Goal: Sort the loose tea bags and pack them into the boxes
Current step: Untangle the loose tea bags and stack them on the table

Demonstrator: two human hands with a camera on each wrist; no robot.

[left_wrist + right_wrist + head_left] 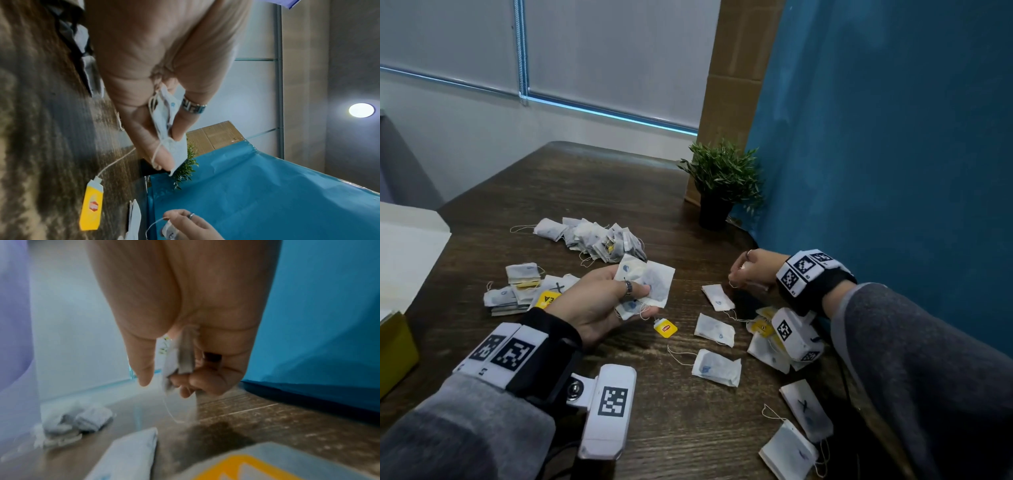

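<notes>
My left hand holds a small stack of white tea bags between thumb and fingers above the table; the same tea bags show pinched in the left wrist view. A yellow tag hangs from them on a string. My right hand is curled near the blue wall and pinches a tea bag tag with its string looping down. Loose tea bags lie between the hands. A sorted stack sits to the left, an unsorted heap farther back.
A potted plant stands by the blue wall. A yellow box and a white open box sit at the left edge. More tea bags lie by my right forearm on the dark wooden table.
</notes>
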